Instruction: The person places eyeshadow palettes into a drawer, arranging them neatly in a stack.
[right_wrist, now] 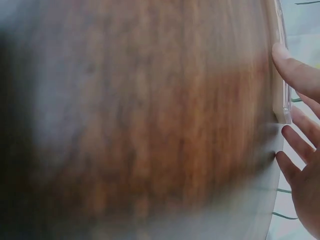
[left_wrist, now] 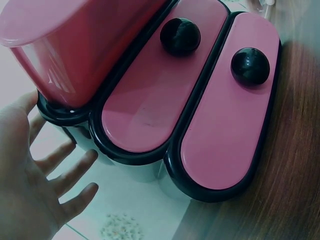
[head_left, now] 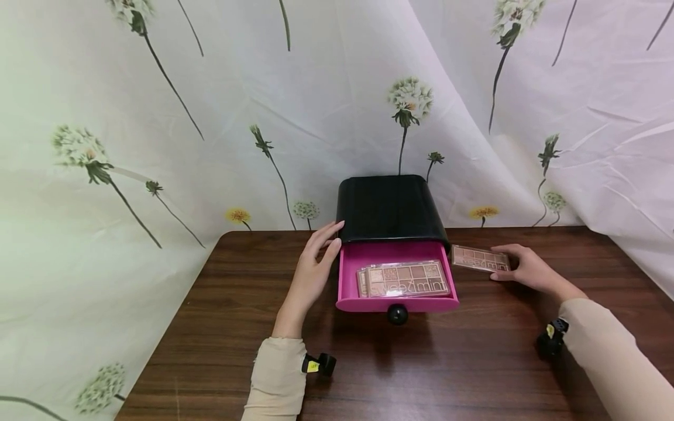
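Right of the glossy black plastic cabinet [head_left: 389, 207], my right hand [head_left: 526, 270] pinches a flat, clear-lidded brown palette [head_left: 476, 258] by its long edges, safest for something probably light, stiff and slick, while my spread-fingered left hand [head_left: 312, 269] touches the cabinet's left side.

Smooth plastic is shining above dark wood grain.
The black casing [head_left: 389, 207] is reflecting light like glossy plastic, and the round knob [head_left: 397, 314] is gleaming too; the pulled-out pink drawer [head_left: 365, 305] is showing smooth plastic, while the closed drawer fronts [left_wrist: 227, 117] are wearing a softer sheen. Clear, shiny plastic is covering the stacked palettes [head_left: 408, 279] and the held palette [head_left: 476, 258]. The wood-grained tabletop [head_left: 237, 280] is catching satiny glare; the backdrop [head_left: 326, 88] is creasing like thin cloth, and the cloth sleeves [head_left: 276, 377] are looking matt.
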`<state>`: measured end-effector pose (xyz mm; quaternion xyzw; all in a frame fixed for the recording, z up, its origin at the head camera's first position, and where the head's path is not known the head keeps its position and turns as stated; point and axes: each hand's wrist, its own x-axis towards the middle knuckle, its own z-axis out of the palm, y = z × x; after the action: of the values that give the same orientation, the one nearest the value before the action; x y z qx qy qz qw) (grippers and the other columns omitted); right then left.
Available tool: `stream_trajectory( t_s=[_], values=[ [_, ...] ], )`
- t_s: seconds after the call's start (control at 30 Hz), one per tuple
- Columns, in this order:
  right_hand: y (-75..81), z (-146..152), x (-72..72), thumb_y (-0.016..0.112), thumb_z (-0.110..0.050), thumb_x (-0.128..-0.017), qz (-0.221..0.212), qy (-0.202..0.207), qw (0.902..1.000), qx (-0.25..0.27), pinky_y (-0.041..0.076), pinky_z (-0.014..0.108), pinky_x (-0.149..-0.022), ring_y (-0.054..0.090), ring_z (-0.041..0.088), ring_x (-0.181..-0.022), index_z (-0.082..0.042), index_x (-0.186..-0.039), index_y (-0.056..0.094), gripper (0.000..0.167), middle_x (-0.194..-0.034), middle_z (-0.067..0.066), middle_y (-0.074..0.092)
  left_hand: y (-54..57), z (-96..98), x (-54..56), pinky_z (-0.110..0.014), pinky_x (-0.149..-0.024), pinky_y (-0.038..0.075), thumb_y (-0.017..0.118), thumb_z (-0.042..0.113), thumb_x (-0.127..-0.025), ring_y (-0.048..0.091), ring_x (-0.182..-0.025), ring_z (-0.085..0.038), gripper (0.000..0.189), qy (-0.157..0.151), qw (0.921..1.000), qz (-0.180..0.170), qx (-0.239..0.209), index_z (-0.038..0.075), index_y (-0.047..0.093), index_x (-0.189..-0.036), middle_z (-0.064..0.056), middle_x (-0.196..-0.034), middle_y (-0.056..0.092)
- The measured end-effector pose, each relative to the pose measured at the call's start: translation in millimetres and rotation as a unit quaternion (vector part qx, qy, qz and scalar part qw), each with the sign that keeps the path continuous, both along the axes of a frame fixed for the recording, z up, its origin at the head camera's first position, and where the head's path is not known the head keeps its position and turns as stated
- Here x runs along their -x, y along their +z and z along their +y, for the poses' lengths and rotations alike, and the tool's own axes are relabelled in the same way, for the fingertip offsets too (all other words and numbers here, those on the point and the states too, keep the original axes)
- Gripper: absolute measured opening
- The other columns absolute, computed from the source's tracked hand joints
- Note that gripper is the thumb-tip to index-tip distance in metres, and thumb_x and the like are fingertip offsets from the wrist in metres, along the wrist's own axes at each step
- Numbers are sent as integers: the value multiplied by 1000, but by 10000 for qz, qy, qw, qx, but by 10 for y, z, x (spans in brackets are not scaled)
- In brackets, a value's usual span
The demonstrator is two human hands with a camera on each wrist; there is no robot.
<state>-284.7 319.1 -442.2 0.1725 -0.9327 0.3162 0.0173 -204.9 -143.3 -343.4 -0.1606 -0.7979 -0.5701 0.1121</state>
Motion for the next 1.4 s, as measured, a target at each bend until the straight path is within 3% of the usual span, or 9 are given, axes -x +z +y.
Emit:
stream_trajectory(
  t_s=[0.37, 0.6, 0.8, 1.07, 1.4],
  values=[
    [12, -51, 62, 87, -21, -77, -40, -58, 9995, -315, 40, 58, -90, 49, 48, -110, 15, -127, 56, 68, -121, 36, 52, 1, 0, -6, -47, -106, 38, 50, 20, -105, 51, -124, -31, 40, 12, 10000, 64, -11, 9, 54, -143, -14, -152, 41],
    [21, -60, 36, 88, -24, -74, 174, -139, 9985, -505, 40, 44, -76, 50, 35, -90, 13, -120, 62, 64, -109, 30, 57, -8, -1, -2, -48, -106, 37, 50, 19, -105, 50, -125, -31, 40, -17, 10000, 48, -40, 8, 54, -143, -16, -153, 39],
    [52, -78, -57, 88, -25, -74, 405, -78, 9974, -599, 36, 48, -80, 47, 39, -96, 7, -117, 65, 58, -109, 27, 58, -5, -3, 0, -49, -107, 37, 50, 19, -105, 49, -126, -30, 41, -24, 10000, -5, -39, 8, 53, -144, -15, -153, 38],
    [89, -41, -237, 88, -29, -75, 653, -221, 9963, -508, 34, 44, -78, 42, 32, -95, 3, -118, 66, 57, -111, 22, 60, -5, -3, 0, -49, -107, 36, 50, 23, -105, 48, -126, -29, 41, 9, 10000, -50, 9, 11, 53, -144, -11, -154, 39],
    [200, -53, -517, 93, -19, -65, 1645, -159, 9858, -286, 31, 34, -75, 42, 20, -91, -2, -113, 68, 56, -104, 11, 62, -5, 3, 2, -49, -107, 36, 49, 21, -105, 48, -127, -30, 41, -23, 10000, -33, -20, 9, 52, -144, -13, -154, 38]
  ],
)
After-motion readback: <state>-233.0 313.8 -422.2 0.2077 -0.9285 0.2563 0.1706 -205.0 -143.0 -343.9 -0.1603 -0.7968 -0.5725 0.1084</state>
